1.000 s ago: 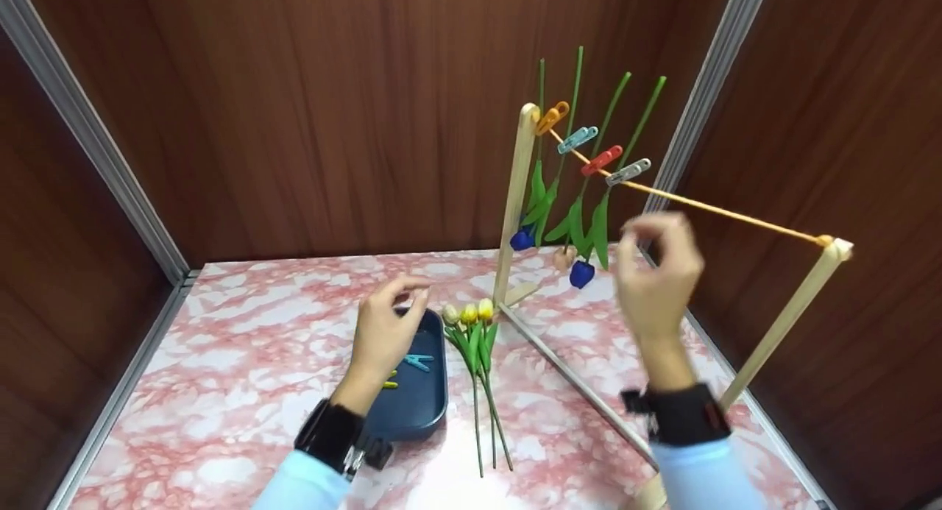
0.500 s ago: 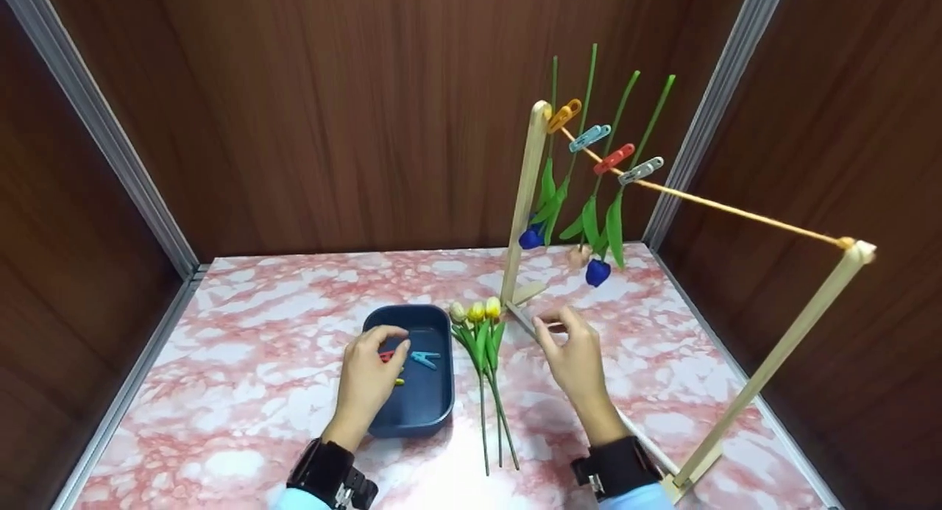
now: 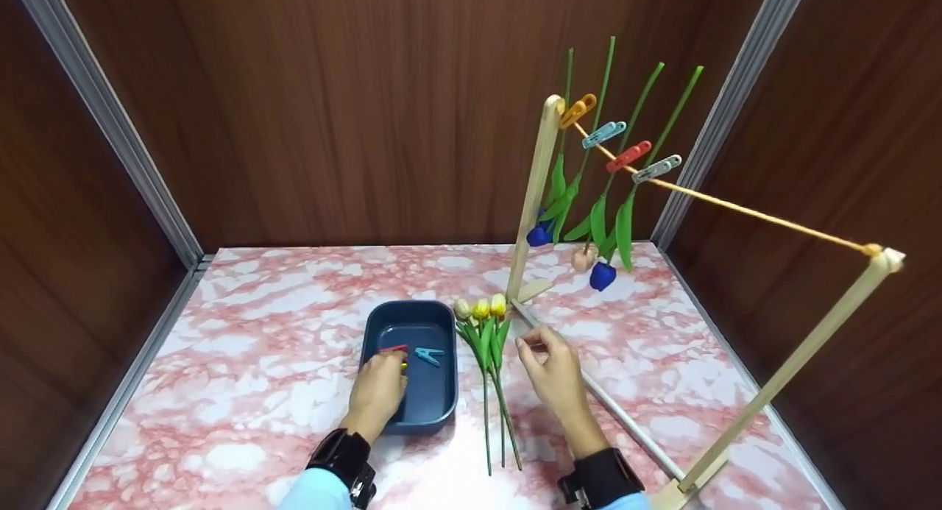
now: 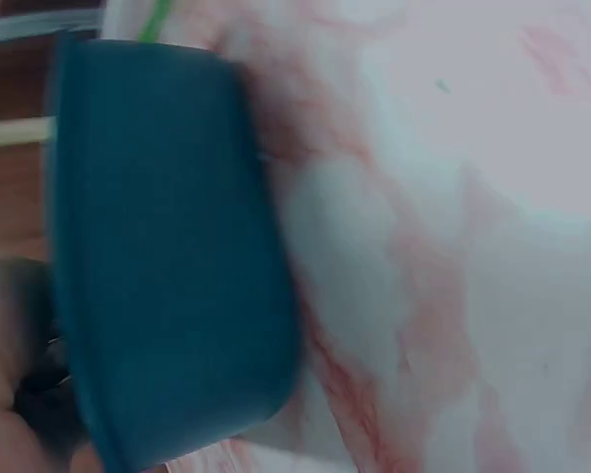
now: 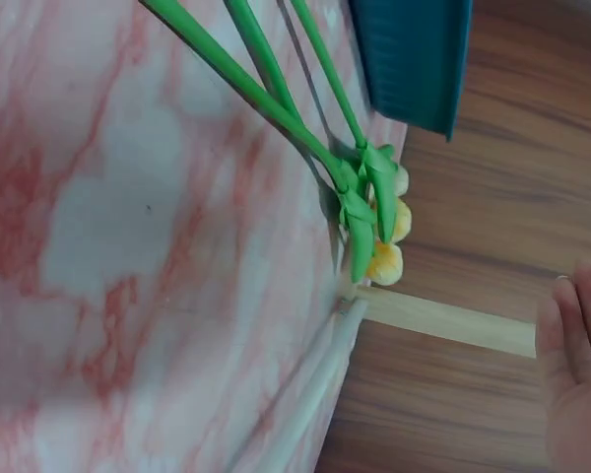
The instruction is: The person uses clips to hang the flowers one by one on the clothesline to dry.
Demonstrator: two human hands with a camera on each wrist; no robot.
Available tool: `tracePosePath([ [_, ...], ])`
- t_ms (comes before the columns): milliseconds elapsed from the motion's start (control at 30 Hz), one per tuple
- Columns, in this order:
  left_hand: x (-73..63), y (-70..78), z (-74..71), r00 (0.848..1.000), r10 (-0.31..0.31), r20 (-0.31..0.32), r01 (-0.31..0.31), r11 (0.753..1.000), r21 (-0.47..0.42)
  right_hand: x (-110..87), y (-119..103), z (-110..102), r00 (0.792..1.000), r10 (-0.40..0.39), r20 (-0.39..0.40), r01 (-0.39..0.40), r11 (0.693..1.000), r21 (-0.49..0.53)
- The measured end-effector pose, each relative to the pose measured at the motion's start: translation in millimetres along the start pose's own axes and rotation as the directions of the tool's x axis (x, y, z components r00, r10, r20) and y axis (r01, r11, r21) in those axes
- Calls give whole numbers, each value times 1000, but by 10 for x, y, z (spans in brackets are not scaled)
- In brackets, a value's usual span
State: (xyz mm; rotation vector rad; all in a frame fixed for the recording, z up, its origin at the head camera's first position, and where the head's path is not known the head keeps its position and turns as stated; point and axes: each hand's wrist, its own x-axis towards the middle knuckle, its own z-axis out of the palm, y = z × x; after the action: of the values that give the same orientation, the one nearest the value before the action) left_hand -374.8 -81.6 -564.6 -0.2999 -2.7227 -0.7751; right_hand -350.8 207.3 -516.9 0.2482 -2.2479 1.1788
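My left hand (image 3: 379, 394) reaches down into a dark blue tub (image 3: 452, 363), its fingertips by a red clothespin (image 3: 394, 348) and a yellow clothespin (image 3: 404, 366). Whether it pinches one is hidden by the back of the hand. A light blue clothespin (image 3: 428, 356) lies to its right inside the tub. My right hand (image 3: 558, 377) hovers right of three artificial tulips (image 3: 486, 342), white and yellow, lying on the table; its fingers are loosely bent and hold nothing. In the right wrist view, those tulips (image 5: 360, 197) lie apart from the hand (image 5: 581, 384).
An orange cord (image 3: 765, 214) runs between two wooden posts (image 3: 533, 201). Several tulips hang head down from it by orange, light blue, red and grey clothespins (image 3: 657, 168). A grey bar (image 3: 633, 425) joins the posts low on the marbled table (image 3: 243, 392). Wood-grain walls (image 3: 368, 112) enclose it.
My right hand has come down and left from beneath the cord to beside the lying tulips. My left hand has lowered into the tub, over the clothespins.
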Motion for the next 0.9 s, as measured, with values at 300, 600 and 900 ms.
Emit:
tracePosePath([
  [300, 18, 201, 1, 991, -40, 128, 12, 977, 211, -82, -5, 50, 998, 12, 60, -12, 1000, 14],
  [600, 1, 189, 86, 989, -52, 140, 22, 978, 206, -199, -10, 55, 996, -59, 69, 53, 994, 95],
  [900, 0, 120, 42, 1000, 26, -4, -25, 997, 73, -203, -11, 21, 994, -73, 80, 66, 995, 80],
])
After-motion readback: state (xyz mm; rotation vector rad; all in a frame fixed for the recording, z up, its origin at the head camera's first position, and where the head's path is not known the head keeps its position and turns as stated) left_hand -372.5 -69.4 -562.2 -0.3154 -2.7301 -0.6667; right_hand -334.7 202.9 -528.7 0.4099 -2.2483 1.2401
